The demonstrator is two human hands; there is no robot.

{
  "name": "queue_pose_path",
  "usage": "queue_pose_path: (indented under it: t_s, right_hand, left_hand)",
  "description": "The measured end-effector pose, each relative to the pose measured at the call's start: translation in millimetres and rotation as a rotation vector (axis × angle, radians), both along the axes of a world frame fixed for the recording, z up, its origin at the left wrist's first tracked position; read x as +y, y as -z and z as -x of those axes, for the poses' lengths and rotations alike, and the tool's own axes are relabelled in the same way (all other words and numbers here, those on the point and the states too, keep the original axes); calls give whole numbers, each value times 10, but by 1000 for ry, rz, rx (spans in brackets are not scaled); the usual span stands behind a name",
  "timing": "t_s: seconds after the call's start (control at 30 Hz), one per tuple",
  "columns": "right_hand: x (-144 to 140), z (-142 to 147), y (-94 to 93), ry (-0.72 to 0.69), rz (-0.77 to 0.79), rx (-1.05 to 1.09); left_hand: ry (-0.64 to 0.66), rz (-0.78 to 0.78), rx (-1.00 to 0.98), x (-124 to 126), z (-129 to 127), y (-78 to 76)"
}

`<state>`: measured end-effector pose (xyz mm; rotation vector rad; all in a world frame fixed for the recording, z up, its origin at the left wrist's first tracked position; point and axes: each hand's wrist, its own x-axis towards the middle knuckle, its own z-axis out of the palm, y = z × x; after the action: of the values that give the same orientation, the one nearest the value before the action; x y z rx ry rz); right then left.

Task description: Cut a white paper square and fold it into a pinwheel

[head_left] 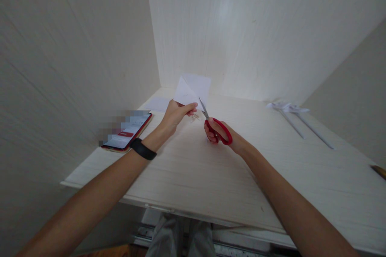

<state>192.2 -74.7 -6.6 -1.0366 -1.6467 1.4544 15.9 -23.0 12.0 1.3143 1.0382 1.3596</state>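
A: Big stuff first. What's under your hands?

B: Tabletop [211,176], pale wood grain, pushed into a white corner. You're seated at it, knees showing below the edge.

A: Next size down?

B: Phone [128,132], red case, screen lit, lying flat near your left wrist. Far right, two folded paper bits with long stems [297,116], well apart from your hands. A loose sheet [158,104] lies flat behind the phone.

A: And the paper you're working on?

B: Paper [192,88], white, folded to a kite-like shape, held up off the tabletop toward the wall. Your left hand [176,114] has its grip clamped on the lower corner, thumb over fingers.

A: Right side?

B: Right hand [218,132], grip closed through the red loops of the scissors [212,122]. Blades point up-left, tip touching or just beside the paper's lower edge; can't tell if the blades are parted, too small.

A: Step?

B: Looks like you're lining up a cut or just starting one. Small scraps [195,117] lie below the blades. Next move, as I judge it, calls for holding the paper taut and keeping your left fingertips off the cut line.
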Motion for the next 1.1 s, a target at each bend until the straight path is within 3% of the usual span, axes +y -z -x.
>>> queue_pose_path:
  t_s: [0.5, 1.1]
  right_hand:
    - [2, 6, 11, 12, -33, -18]
    - [-1, -1, -9, -2, -60, -35]
  left_hand:
    - [33, -75, 35, -34, -2, -9]
    - [123, -182, 246, -36, 10, -16]
